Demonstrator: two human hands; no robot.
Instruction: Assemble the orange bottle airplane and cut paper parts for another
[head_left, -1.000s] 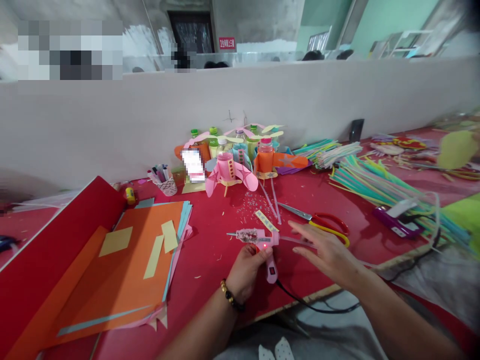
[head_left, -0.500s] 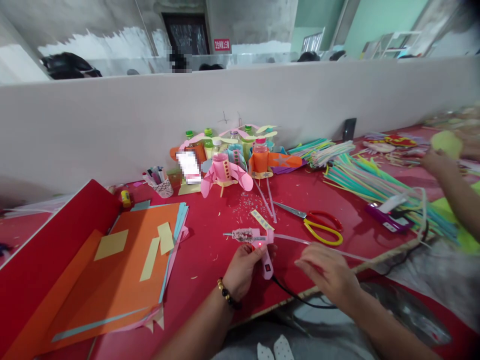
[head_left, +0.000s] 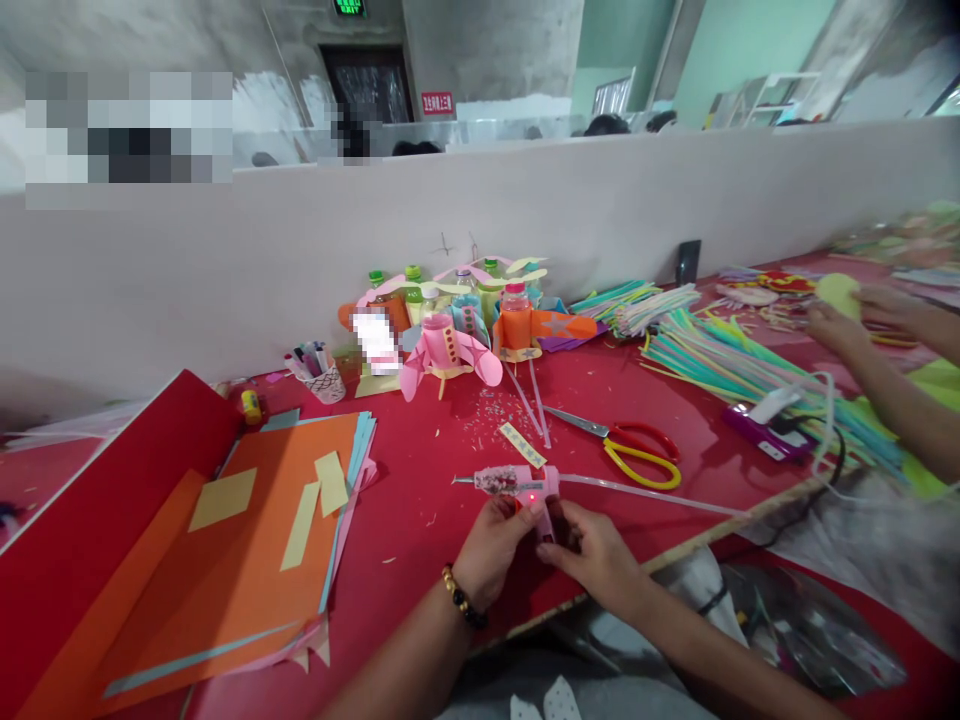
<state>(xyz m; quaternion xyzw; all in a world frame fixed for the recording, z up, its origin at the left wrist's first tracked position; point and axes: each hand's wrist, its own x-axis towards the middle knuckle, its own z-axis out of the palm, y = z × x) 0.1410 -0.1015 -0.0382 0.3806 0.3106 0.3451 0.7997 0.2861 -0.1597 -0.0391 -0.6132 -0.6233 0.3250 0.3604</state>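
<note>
A pink hot glue gun [head_left: 510,481] with a red light lit is held above the red table, its nozzle pointing left. My left hand [head_left: 491,545] is closed around its body near the trigger. Around the lower handle, my right hand [head_left: 592,550] has its fingers closed too. From the back of the gun a long clear glue stick [head_left: 652,494] runs out to the right. Just behind the gun lies a cream paper strip with stars [head_left: 523,445]. Scissors [head_left: 641,455] with red and yellow handles rest to the right.
Orange card sheets [head_left: 247,550] lie at left beside a pen cup [head_left: 322,382]. Paper-covered bottles, one pink [head_left: 440,343], stand by the partition [head_left: 225,270]. Pipe cleaners [head_left: 735,365] and a purple device [head_left: 769,432] are at right, near a co-worker's hands [head_left: 844,325].
My right hand has moved left from beside the glue stick and taken hold of the glue gun's handle. The co-worker's hands have shifted left with a yellow-green piece.
</note>
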